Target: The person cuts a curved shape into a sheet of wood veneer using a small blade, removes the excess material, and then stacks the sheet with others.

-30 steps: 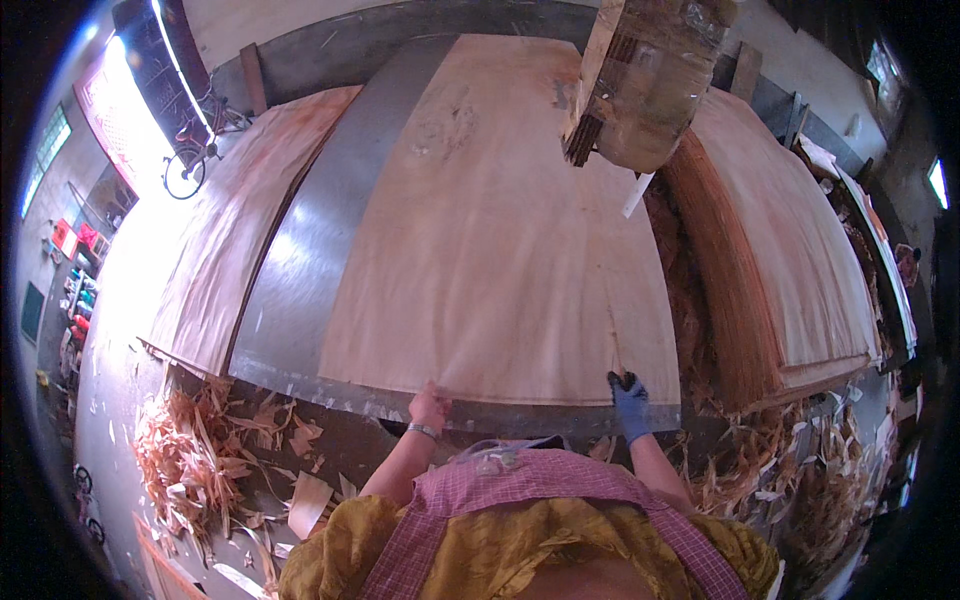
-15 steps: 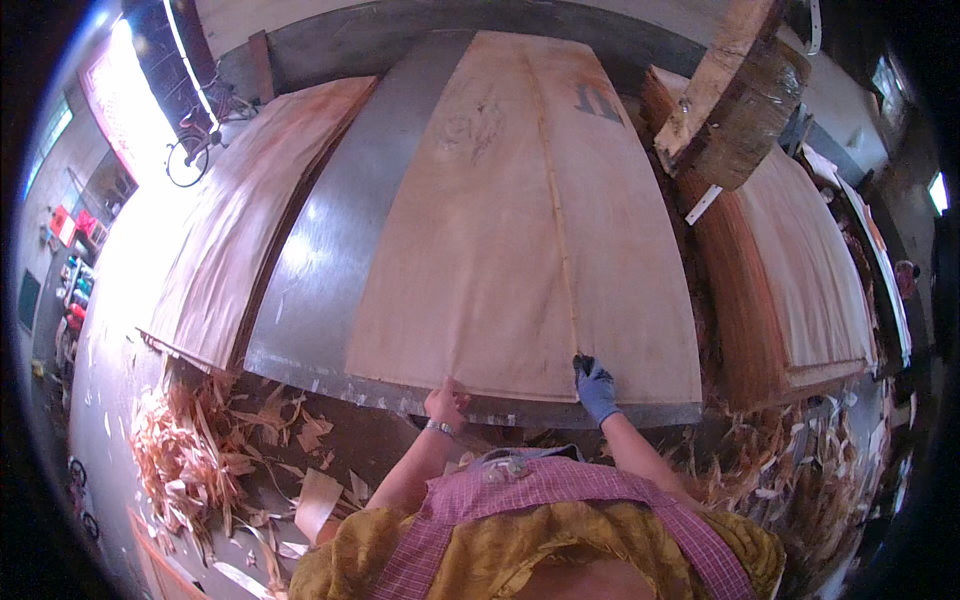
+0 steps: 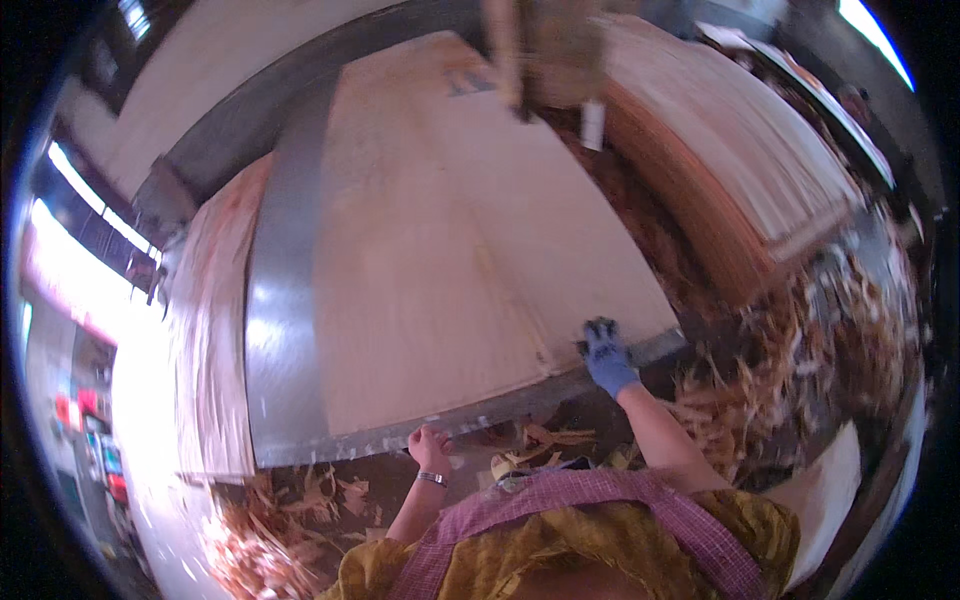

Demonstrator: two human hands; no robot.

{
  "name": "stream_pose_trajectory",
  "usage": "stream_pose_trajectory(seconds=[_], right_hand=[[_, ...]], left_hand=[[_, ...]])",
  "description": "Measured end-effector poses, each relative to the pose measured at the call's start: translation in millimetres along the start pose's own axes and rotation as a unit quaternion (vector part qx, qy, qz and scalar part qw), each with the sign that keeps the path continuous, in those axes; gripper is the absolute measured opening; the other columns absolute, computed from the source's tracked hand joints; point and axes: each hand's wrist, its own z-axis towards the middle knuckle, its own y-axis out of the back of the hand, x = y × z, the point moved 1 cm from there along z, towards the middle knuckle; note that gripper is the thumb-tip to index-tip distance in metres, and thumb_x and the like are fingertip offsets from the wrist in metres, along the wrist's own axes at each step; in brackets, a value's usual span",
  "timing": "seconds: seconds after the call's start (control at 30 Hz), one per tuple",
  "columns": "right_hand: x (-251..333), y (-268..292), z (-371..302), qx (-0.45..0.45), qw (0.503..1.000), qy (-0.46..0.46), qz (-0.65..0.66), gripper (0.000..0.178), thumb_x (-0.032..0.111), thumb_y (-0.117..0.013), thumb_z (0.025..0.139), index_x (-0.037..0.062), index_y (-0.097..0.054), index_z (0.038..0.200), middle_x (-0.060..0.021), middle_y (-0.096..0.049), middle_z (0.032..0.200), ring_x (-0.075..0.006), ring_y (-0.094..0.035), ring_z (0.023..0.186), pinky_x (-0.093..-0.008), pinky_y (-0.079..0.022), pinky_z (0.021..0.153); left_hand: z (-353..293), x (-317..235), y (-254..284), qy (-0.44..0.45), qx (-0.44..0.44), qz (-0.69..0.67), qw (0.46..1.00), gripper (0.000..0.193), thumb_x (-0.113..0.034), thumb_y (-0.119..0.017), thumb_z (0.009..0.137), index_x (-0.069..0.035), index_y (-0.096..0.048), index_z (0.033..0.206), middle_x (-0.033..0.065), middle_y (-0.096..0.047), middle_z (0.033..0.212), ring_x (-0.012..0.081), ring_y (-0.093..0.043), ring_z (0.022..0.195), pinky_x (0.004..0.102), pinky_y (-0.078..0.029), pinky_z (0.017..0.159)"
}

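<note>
A broad, pale wood veneer sheet (image 3: 420,230) lies on a grey metal-topped table (image 3: 285,320). My right hand (image 3: 608,360), in a blue glove with dark fingertips, rests at the sheet's front right part, its fingers reaching forward over the surface. A faint seam runs through the sheet to its front edge, left of that hand. My bare left hand (image 3: 430,450), with a watch at the wrist, hangs just off the table's front edge. Its fingers are curled together; a small dark bit shows beside them, too small to name.
Veneer stacks stand to the left (image 3: 215,340) and right (image 3: 720,130). A blurred wooden beam (image 3: 555,55) hangs over the sheet's far right. Shavings (image 3: 790,350) litter the floor at right, with another heap (image 3: 265,545) at front left.
My view has turned to the right. My left hand has come off the sheet's front edge. My right hand has shifted right, away from the seam, where a long yellowish strip showed before.
</note>
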Motion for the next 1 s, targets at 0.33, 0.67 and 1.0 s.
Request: stream_pose_trajectory(seconds=[0.33, 0.67, 1.0], right_hand=[[-99.0, 42.1, -223.4, 0.068, 0.979, -0.066, 0.181, 0.035, 0.018, -0.052, 0.088, 0.0105, -0.055, 0.121, -0.0201, -0.060, 0.107, -0.0358, -0.061, 0.094, -0.0471, -0.049, 0.077], [-262.6, 101.1, -543.8, -0.055, 0.643, -0.761, 0.063, 0.025, 0.031, -0.051, 0.088, 0.0112, -0.066, 0.093, -0.0172, -0.067, 0.090, -0.0347, -0.066, 0.083, -0.0455, -0.051, 0.072], [-207.6, 105.8, -614.3, -0.104, 0.412, -0.905, 0.017, 0.071, 0.052, -0.065, 0.080, 0.0107, -0.039, 0.132, -0.0207, -0.047, 0.122, -0.0402, -0.054, 0.110, -0.0523, -0.050, 0.081]], left_hand=[[-134.2, 87.3, -200.3, -0.158, 0.213, 0.288, 0.920, 0.015, -0.015, -0.054, 0.095, -0.009, -0.050, 0.108, 0.0027, -0.057, 0.088, 0.0124, -0.059, 0.068, 0.0241, -0.045, 0.048], [-208.7, 203.4, -394.9, -0.108, 0.442, 0.500, 0.737, 0.016, -0.015, -0.055, 0.093, -0.008, -0.052, 0.107, 0.0031, -0.057, 0.093, 0.0135, -0.060, 0.070, 0.0243, -0.047, 0.049], [-283.0, 350.8, -540.4, 0.017, 0.641, 0.558, 0.527, 0.014, -0.012, -0.057, 0.092, -0.008, -0.053, 0.105, 0.0013, -0.059, 0.091, 0.0108, -0.059, 0.066, 0.0225, -0.045, 0.047]])
